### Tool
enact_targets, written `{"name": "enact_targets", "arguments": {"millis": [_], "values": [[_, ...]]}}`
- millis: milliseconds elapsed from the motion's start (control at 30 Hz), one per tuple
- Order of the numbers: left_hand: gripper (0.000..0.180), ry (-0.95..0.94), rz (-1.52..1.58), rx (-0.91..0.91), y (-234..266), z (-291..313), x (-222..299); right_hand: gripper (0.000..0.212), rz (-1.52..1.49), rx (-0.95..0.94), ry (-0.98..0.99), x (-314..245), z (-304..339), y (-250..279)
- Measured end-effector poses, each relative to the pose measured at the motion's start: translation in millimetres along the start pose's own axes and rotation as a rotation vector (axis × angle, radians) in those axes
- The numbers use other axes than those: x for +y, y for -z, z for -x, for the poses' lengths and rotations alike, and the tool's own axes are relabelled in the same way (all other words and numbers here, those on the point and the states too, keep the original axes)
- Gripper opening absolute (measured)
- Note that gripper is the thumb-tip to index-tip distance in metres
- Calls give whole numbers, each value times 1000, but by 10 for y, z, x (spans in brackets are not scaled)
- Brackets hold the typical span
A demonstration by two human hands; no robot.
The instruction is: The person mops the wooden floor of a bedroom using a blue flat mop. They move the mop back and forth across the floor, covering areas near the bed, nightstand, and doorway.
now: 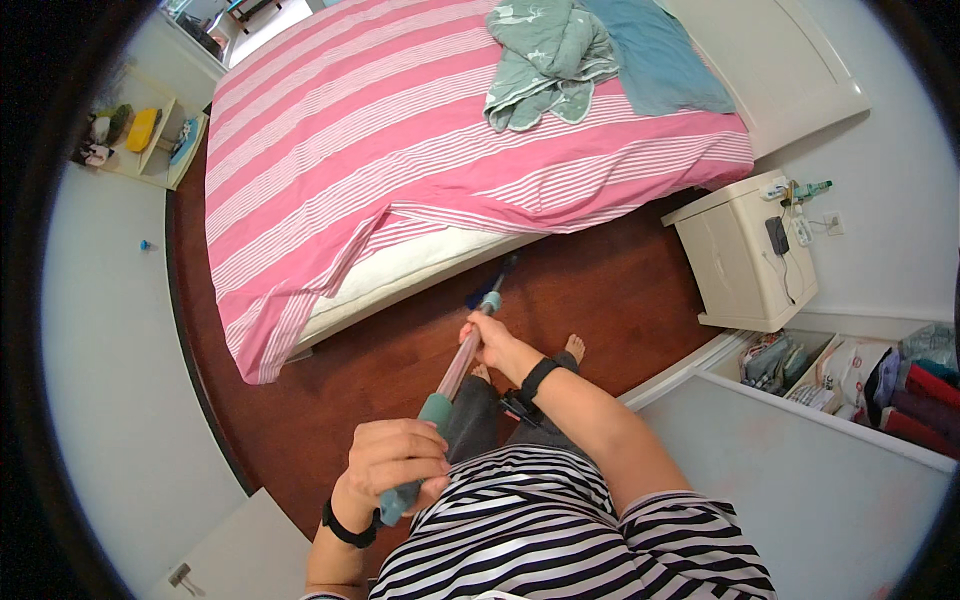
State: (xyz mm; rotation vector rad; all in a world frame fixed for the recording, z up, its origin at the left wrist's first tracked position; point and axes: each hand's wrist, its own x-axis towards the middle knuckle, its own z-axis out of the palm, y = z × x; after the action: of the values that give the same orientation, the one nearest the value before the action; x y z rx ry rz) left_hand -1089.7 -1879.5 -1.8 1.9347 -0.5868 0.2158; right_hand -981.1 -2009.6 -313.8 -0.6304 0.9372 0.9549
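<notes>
A long mop slants from my waist toward the bed's side. It has teal grip parts and a pale pinkish, shiny pole. My left hand is wrapped round the teal grip near the top end. Further down, my right hand is closed round the pole just above a teal collar. Beyond the collar, a dark blue mop head rests by the bed's lower edge, dim and partly in shadow. Reddish-brown wooden floor lies beneath it, with my bare feet close by.
A bed with a pink-and-white striped sheet fills the far side, a green quilt on it. To the right stands a cream nightstand with cables. Open storage with folded cloths is at the lower right. A white cabinet door borders the lower left.
</notes>
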Motion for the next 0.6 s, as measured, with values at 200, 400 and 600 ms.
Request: {"name": "enact_targets", "arguments": {"millis": [200, 400, 600], "values": [[18, -23, -67, -62, -606, -487, 38, 15, 163, -153, -112, -366, 30, 160], [20, -33, -58, -143, -1536, -1380, 64, 12, 312, -223, -71, -1191, 177, 702], [19, -62, -36, -185, -2470, -2200, 77, 13, 163, -206, 62, -2102, 501, 1365]]}}
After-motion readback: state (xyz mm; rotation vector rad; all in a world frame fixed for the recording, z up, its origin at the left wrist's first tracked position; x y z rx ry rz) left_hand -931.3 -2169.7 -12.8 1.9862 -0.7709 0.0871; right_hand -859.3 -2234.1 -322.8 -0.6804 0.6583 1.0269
